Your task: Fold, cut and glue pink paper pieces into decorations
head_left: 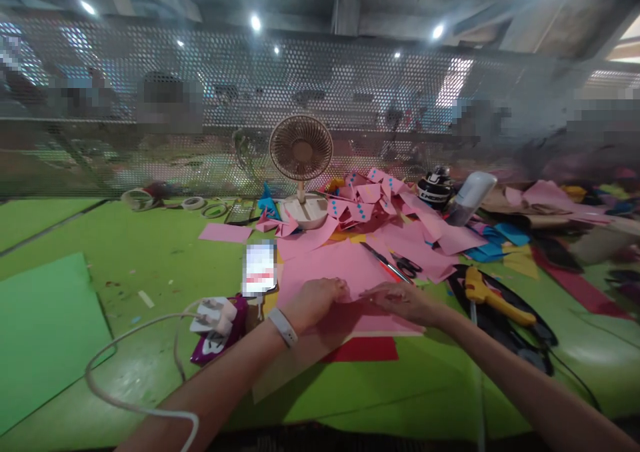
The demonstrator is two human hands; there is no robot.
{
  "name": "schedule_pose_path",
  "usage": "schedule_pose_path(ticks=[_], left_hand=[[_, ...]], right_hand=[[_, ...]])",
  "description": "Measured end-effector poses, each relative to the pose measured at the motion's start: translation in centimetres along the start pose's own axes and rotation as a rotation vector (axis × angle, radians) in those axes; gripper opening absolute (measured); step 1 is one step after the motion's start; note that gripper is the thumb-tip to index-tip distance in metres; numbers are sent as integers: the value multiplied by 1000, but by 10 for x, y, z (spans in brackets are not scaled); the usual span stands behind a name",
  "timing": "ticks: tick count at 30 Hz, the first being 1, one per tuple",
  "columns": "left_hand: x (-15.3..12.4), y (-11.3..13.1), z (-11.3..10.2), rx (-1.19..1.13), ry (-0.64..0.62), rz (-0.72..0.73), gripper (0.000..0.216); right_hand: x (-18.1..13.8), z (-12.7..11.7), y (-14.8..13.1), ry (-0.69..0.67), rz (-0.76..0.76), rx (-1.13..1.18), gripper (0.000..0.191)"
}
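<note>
A pink paper sheet (320, 265) lies in front of me, with both hands over its middle. My left hand (317, 300), a pale band on its wrist, has its fingers curled and pressed together on pink paper. Close by on the right, my right hand (403, 302) reaches inward with its fingertips on the same paper, a small gap from the left fingertips. Which layer the fingers pinch is hard to make out. Scissors (406, 264) and a pen (377, 257) lie just beyond my right hand. Red paper (367, 349) shows under the near edge.
A yellow-handled glue gun (495, 299) rests on a black tray at right. At left are a power strip (215, 335) with plugs and cable, a phone (260, 267) and green sheets (50, 332). Behind stand a fan (301, 149), folded pink pieces (367, 195) and a black jar (435, 189).
</note>
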State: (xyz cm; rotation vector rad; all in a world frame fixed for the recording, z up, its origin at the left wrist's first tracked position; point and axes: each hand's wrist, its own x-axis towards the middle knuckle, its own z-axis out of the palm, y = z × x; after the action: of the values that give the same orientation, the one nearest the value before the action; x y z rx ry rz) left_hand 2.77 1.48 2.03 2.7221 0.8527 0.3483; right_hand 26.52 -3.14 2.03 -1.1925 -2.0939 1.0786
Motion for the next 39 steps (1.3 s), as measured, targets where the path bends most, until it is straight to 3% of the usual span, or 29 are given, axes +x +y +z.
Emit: schedule_pose_path(ticks=[3,6,8,10,13,16,21,23,25,29,31,34,39], left_hand=[[-8,9,-9,4,19,53,26],[-16,16,-16,-142,148,-14,29],[-20,17,-23,-296,236,-75,32],[-22,14,-31,-475,292,-105,30],[-25,7,-37,-694,329,-135,17],[-26,-6,-31,-702,349,-178,12],[-23,-18,-26,-498,925,-423,34],[-23,-13,-33,-398,1002,-378,34],[-24,-4,-38,-336,917,-291,27],[-26,7,-31,-155,414,-61,26],[-26,5,-20,-68,248,-43,26],[-24,-2,-8,-63,176,-90,16],[-21,-3,-3,-98,176,-135,18]], right_hand=[[4,12,-11,117,-66,-84,33],[9,20,-17,234,-248,-186,27],[13,20,-16,263,-340,-245,33],[17,16,-10,304,-364,-342,40],[21,9,7,331,-381,-549,31],[19,10,21,319,-380,-776,35],[13,22,15,247,-168,-1075,41],[14,26,7,209,-111,-1110,37],[17,26,2,194,-91,-1082,33],[23,24,1,191,-123,-925,31],[23,23,4,202,-144,-809,28],[19,25,7,237,-120,-622,20],[14,26,6,299,-79,-451,10]])
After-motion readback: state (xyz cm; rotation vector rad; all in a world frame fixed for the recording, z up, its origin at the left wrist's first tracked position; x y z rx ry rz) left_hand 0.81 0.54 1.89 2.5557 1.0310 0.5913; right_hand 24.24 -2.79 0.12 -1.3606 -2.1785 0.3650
